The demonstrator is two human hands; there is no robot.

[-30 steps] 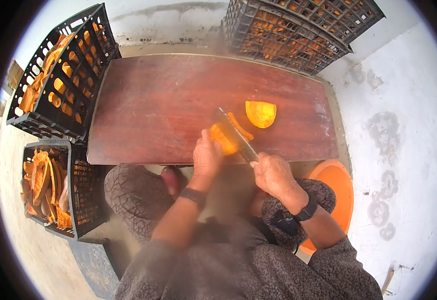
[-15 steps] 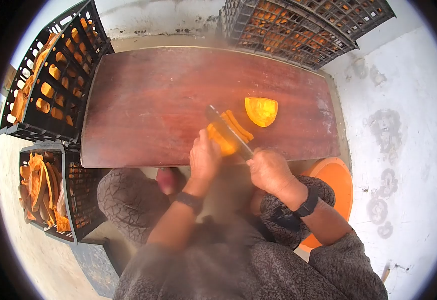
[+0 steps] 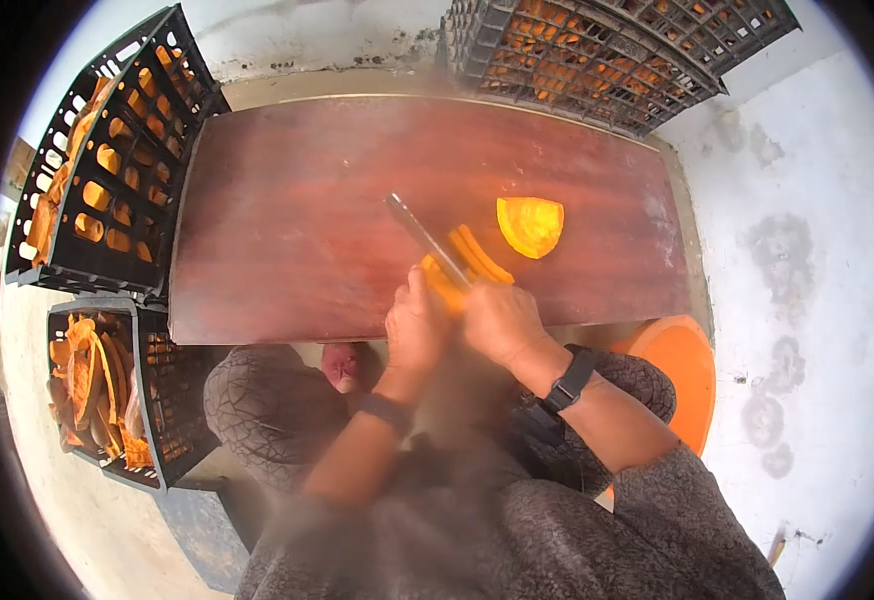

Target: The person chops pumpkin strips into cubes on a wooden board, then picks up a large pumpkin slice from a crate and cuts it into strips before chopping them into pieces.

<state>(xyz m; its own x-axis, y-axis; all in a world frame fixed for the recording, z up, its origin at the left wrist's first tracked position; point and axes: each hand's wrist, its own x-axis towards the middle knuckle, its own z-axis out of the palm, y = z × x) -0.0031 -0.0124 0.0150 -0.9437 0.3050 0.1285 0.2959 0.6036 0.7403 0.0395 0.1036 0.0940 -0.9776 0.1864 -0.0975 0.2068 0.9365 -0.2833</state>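
My right hand is closed round the handle of a knife, whose blade points up and left over an orange pumpkin piece near the table's front edge. My left hand holds the left side of that piece, close to the blade. Cut strips of pumpkin lie just right of the blade. Farther right, a separate yellow pumpkin wedge rests on the table. The lower part of the held piece is hidden by my hands.
The reddish table spans the middle. Black crates of pumpkin pieces stand at the upper left, lower left and upper right. An orange tub sits by my right knee.
My right hand and the knife have moved left, bringing that hand nearer to my left hand. The view has shifted slightly.
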